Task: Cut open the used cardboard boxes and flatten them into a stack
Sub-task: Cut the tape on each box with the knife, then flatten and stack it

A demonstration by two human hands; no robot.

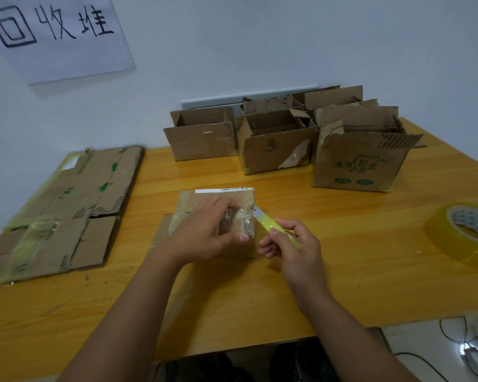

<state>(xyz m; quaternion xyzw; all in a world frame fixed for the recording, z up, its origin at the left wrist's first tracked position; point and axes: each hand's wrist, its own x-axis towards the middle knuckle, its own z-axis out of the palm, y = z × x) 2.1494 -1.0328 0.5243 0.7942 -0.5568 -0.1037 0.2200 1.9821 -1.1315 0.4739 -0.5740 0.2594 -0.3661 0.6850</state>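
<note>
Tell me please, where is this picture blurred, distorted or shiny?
Head view: the flattened cardboard stack at the left edge is smeared by blur; the wide lens bends the table edges; ceiling light glares softly off the tabletop and the tape roll; both hands look fairly sharp.

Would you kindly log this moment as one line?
left hand holds taped box | right hand grips yellow cutter at box edge | flattened stack left

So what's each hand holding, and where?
Right hand pinches the yellow-green utility knife by its handle, blade toward the small taped box. Left hand grips that box's near right corner.
</note>
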